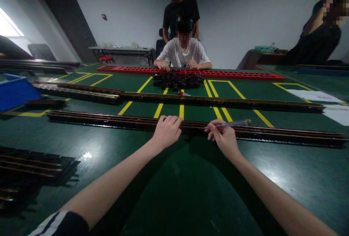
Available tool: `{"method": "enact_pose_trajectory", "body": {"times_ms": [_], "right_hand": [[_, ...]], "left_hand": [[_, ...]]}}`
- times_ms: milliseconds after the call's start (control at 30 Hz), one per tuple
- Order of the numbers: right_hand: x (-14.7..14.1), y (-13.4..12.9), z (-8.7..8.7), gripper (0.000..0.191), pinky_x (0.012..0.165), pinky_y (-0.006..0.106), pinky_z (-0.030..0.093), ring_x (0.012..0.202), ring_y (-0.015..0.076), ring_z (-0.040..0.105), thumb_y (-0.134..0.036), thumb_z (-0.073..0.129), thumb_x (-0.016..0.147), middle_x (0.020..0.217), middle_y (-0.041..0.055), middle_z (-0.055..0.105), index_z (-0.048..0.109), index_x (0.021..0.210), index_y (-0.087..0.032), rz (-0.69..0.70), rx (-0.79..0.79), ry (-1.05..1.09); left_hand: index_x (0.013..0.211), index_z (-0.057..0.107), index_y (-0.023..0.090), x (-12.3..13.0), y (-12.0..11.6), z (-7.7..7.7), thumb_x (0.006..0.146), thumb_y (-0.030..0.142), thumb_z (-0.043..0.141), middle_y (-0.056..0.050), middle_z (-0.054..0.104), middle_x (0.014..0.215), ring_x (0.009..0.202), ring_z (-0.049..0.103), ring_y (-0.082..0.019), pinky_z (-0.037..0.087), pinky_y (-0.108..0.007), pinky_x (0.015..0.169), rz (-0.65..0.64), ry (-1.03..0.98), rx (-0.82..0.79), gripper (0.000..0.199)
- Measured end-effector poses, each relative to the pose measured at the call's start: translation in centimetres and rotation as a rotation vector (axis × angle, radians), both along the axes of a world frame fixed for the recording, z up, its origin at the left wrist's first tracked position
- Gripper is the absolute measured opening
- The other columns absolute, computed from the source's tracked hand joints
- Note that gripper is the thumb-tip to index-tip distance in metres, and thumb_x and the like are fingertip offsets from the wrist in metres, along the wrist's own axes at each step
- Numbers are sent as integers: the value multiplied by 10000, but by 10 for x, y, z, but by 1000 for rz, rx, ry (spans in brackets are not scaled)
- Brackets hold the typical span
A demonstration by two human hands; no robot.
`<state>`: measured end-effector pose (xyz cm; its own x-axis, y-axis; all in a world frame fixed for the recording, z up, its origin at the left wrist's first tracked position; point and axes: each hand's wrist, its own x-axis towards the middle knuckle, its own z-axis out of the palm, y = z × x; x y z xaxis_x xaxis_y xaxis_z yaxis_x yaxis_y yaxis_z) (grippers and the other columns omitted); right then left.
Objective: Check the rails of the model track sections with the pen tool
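Observation:
A long black rail with copper-coloured strips lies crosswise on the green table in front of me. My left hand has its fingers curled over the rail near its middle. Pinched in my right hand is a small screwdriver with a clear handle. Its handle end points right and its thin tip points left, close above the rail. Whether the tip touches the rail, I cannot tell.
Farther back lies another long black rail, with a pile of black parts and a red slotted strip beyond. A blue bin and stacked black rails are at left, papers at right. A co-worker in white sits opposite.

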<state>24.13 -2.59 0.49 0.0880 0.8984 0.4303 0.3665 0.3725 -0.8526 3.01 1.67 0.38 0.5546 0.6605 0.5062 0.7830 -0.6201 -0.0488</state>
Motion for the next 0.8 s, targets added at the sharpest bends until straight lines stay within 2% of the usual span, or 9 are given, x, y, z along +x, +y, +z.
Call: {"method": "enact_pose_trajectory", "body": {"times_ms": [300, 567, 800], "right_hand": [[-2, -1, 3, 249, 384, 212, 414, 418, 100, 550, -420, 540, 835, 645, 30, 660, 538, 776, -178, 12, 6, 15], [0, -1, 1, 246, 391, 209, 415, 426, 98, 552, -409, 527, 848, 649, 31, 657, 539, 782, -172, 17, -2, 10], [-1, 0, 2, 271, 392, 210, 415, 424, 98, 552, -431, 520, 847, 648, 34, 659, 538, 776, -170, -2, -12, 14]], "left_hand": [[1166, 572, 135, 2, -4, 5, 869, 117, 365, -84, 638, 1144, 1039, 573, -213, 397, -404, 897, -10, 4, -3, 362], [1196, 550, 125, -1, -1, 2, 842, 58, 356, -84, 619, 1185, 1080, 556, -193, 391, -384, 935, -81, -4, -45, 409], [1208, 533, 117, -2, 0, 5, 860, 191, 408, -96, 616, 1172, 1037, 565, -204, 399, -377, 908, -107, 8, -80, 377]]}}
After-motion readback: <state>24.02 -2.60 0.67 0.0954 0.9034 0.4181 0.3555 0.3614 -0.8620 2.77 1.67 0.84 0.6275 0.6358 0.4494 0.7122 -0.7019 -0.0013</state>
